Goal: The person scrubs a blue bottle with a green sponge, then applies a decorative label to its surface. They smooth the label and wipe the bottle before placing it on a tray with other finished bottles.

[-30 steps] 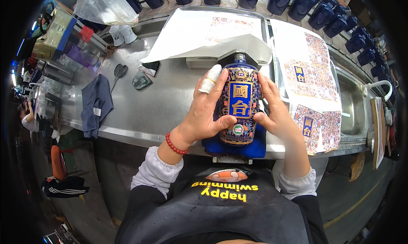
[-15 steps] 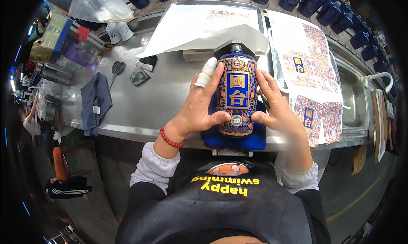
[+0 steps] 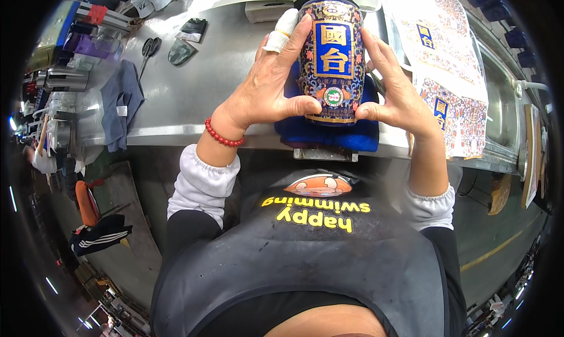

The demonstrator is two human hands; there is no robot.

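Note:
A dark blue bottle [image 3: 331, 96] with a floral pattern and a blue, gold-lettered front panel lies label-up on a folded blue cloth [image 3: 352, 138] at the bench's front edge. My left hand [image 3: 271, 81] holds its left side, the thumb on the lower front and the fingers along the edge. A white wrap [image 3: 283, 31] covers one of those fingers. On the other side my right hand [image 3: 395, 87] grips the bottle between thumb and fingers. The bottle's underside and back are hidden.
Patterned decal sheets [image 3: 455, 116] lie to the right, beside a metal sink [image 3: 499, 102]. On the left of the steel bench [image 3: 194, 96] are a grey cloth [image 3: 121, 99], scissors [image 3: 149, 50] and a dark greenish pad [image 3: 182, 53]. A white box [image 3: 267, 11] stands behind the bottle.
The view has tipped down toward my body, so the bench and bottle appear higher in the picture. Both hands keep much the same hold on the bottle.

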